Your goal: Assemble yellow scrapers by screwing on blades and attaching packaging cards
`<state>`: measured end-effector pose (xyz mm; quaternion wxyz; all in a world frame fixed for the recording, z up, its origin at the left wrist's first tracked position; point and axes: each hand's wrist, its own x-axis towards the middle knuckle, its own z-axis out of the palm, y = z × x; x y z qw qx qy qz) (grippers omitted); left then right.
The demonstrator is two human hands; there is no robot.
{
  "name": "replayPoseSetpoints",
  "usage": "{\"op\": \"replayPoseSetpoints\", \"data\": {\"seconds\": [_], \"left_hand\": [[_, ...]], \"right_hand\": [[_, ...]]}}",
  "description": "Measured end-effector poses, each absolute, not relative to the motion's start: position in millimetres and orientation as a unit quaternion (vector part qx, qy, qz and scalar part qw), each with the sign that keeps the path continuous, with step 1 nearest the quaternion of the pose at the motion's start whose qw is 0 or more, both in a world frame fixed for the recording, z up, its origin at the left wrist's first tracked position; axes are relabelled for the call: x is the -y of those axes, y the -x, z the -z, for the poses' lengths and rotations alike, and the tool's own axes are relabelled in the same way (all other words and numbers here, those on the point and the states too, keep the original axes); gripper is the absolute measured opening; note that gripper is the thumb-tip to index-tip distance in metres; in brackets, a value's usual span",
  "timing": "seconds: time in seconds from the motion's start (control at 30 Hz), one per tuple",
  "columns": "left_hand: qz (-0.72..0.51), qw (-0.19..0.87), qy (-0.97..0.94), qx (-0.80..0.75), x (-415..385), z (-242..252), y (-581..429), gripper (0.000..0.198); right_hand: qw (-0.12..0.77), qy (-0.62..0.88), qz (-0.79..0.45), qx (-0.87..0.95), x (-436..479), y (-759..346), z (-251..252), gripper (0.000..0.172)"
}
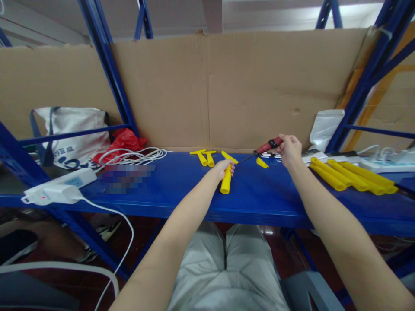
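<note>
My left hand is wrapped round a yellow T-shaped piece, its hollow tube end pointing toward me just above the blue shelf. In my right hand is a screwdriver with a red and black handle, pinched at the handle's end. Its thin shaft slants down to the left and reaches the crosspiece of the yellow piece; the exact contact at the tip is too small to tell. Behind my left hand lie two more yellow T-shaped pieces. A small yellow flat part rests beneath the screwdriver.
Several yellow tubes lie at the right, by a white power strip. Left are another power strip, coiled white cable, a red plastic bag and a cloth bag. Cardboard closes the back.
</note>
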<state>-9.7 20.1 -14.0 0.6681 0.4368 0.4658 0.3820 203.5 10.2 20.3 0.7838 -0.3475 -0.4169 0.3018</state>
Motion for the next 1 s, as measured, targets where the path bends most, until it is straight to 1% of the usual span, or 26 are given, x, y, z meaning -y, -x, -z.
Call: {"op": "replayPoseSetpoints", "data": {"seconds": [0.13,0.23,0.33,0.5,0.6,0.7,0.87,1.0], "left_hand": [[-0.386,0.669,-0.434,-0.464,-19,14,9,0.018],[-0.381,0.666,-0.441,-0.465,-17,13,9,0.020],[-0.379,0.663,-0.448,-0.464,-15,11,9,0.021],[-0.376,0.662,-0.449,-0.467,-13,9,9,0.021],[-0.377,0.661,-0.450,-0.467,-15,9,9,0.020],[-0.378,0.662,-0.448,-0.467,-17,11,9,0.019],[-0.391,0.656,-0.446,-0.466,-19,13,9,0.019],[-0.391,0.655,-0.443,-0.470,-19,13,9,0.019]], "right_hand": [[0.773,0.372,-0.303,0.415,-8,-199,-21,0.029],[0.762,0.394,-0.303,0.415,-6,-195,-21,0.025],[0.751,0.412,-0.302,0.417,-5,-193,-21,0.024],[0.704,0.471,-0.319,0.425,-4,-194,-19,0.020],[0.638,0.528,-0.326,0.455,-2,-193,-16,0.014],[0.557,0.593,-0.305,0.494,-1,-192,-13,0.011],[0.426,0.674,-0.293,0.528,-3,-189,-7,0.014],[0.346,0.706,-0.301,0.539,-4,-185,-5,0.016]]}}
